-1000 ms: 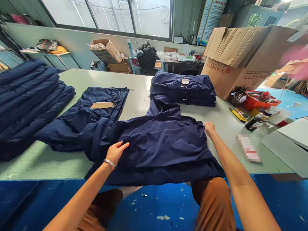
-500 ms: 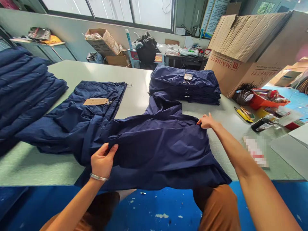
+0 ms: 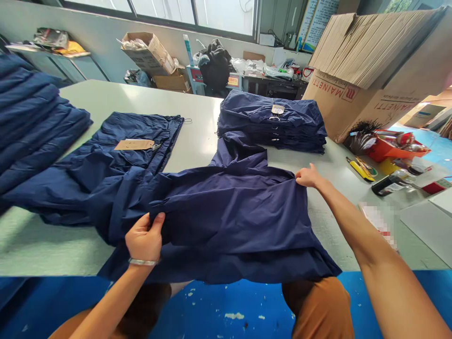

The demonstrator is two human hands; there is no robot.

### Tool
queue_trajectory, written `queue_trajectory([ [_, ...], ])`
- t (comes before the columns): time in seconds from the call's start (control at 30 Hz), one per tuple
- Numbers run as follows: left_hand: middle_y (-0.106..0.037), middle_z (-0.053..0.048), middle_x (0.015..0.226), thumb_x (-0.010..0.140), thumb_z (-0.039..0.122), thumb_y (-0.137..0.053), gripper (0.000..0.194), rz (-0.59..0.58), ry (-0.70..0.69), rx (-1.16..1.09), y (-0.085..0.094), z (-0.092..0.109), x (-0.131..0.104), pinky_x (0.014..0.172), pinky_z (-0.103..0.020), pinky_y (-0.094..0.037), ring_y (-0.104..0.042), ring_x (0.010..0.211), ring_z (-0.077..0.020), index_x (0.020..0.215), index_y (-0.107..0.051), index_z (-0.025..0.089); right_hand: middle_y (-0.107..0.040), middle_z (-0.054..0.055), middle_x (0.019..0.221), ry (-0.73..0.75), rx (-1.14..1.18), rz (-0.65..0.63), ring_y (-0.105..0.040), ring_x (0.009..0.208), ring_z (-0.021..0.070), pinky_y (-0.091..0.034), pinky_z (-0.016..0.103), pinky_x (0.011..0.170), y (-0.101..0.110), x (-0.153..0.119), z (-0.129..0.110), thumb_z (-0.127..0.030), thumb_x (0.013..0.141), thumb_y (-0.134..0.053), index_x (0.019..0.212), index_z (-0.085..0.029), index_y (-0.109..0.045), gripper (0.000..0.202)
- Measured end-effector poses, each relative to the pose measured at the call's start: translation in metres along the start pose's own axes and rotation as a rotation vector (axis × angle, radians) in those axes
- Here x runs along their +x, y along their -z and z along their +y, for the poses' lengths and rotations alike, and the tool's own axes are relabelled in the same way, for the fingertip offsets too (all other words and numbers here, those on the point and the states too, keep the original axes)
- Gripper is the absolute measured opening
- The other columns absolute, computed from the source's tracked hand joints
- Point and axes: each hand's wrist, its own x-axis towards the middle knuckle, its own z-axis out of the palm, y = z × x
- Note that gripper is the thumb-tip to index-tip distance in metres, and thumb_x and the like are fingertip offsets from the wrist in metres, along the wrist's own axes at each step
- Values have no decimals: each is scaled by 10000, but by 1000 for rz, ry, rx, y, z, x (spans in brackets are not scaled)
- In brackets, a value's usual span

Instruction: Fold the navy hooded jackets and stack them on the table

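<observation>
A navy hooded jacket [image 3: 226, 216] lies spread across the front of the table, its lower edge hanging over the near side and its hood pointing away from me. My left hand [image 3: 144, 238] is closed on the cloth at the jacket's left side, thumb on top. At the right upper corner my right hand [image 3: 306, 176] pinches the fabric. Left of it, touching, is another navy garment [image 3: 116, 160] with a tan paper tag [image 3: 134, 144] on it. Just beyond the hood sits a stack of folded navy garments [image 3: 271, 117] with tags.
A tall pile of navy garments [image 3: 35, 117] stands at the left. On the right are a cardboard box [image 3: 360, 99] of upright cardboard sheets, a red tray [image 3: 395, 146], a yellow cutter [image 3: 360, 168] and a dark bottle [image 3: 388, 184]. The table's near edge [image 3: 45, 275] runs before my knees.
Both hands keep their hold on the jacket. They have drawn slightly apart, the left hand shifting left and the right hand a little right. The camera view has moved slightly.
</observation>
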Motion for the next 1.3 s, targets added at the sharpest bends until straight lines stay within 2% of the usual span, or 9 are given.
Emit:
queue_trajectory([
  [0.23,-738,-48,790,649,472,-666,343,-182,64,314,0,-40,20,783,-355,-508,-667,805,-262,841,-716,193,-747,150,899,-10,-292,135,-586,1129,285,-153,504,1131,-22,5,1,-233,862,-444,902,-145,-779,349],
  [0.43,-731,-98,906,714,445,-596,408,-210,81,351,-9,-32,16,837,-387,-532,-680,827,-264,988,-716,167,-718,183,1049,-72,-202,242,-515,1211,305,-137,529,1142,-45,-1,-5,-196,902,-384,1094,-89,-710,393],
  [0.57,-676,-129,1037,780,366,-524,454,-155,-128,431,-1,-20,12,939,-445,-504,-643,852,-256,1139,-684,141,-670,172,1182,-53,6,452,-494,1203,301,-169,499,1147,-49,-23,-19,-165,905,-384,1179,-110,-672,402],
  [0.7,-601,-170,1167,855,341,-508,433,-39,-391,439,8,1,-2,1067,-499,-414,-583,1098,-310,1206,-659,137,-679,140,1197,93,137,485,-516,1184,271,-215,448,1150,-60,-62,-57,-172,924,-386,1163,-153,-691,388],
  [0.8,-590,-159,1275,897,292,-467,416,-192,-529,369,-8,25,-27,1111,-495,-389,-529,1230,-303,1253,-629,151,-599,121,1379,100,210,449,-449,1310,286,-178,512,1176,-71,-87,-101,-327,978,-386,1297,-186,-628,424],
  [0.9,-505,-127,1465,911,212,-412,490,-485,-674,351,-45,49,-64,1165,-464,-359,-434,1374,-263,1378,-551,164,-479,101,1519,122,240,379,-344,1423,305,-155,568,1187,-82,-96,-142,-433,994,-376,1407,-221,-547,495],
  [1.03,-418,-61,1566,943,267,-402,545,-838,-786,515,-86,56,-95,1231,-494,-236,-313,1477,-255,1481,-469,211,-284,30,1637,158,239,277,-198,1510,312,-117,609,1200,-94,-93,-170,-510,994,-364,1515,-310,-406,560],
  [1.13,-360,-30,1596,975,451,-387,581,-846,-661,697,-87,40,-85,1238,-563,-130,-247,1505,-289,1520,-413,251,-231,-5,1654,138,262,249,-164,1525,292,-131,606,1205,-100,-90,-171,-533,997,-349,1546,-353,-331,578],
  [1.3,-312,-57,1615,974,514,-348,661,-713,-527,814,-59,8,-42,1232,-506,-168,-239,1507,-295,1548,-362,188,-236,-14,1651,138,299,234,-164,1526,278,-123,598,1211,-102,-89,-166,-545,993,-357,1544,-363,-332,580],
])
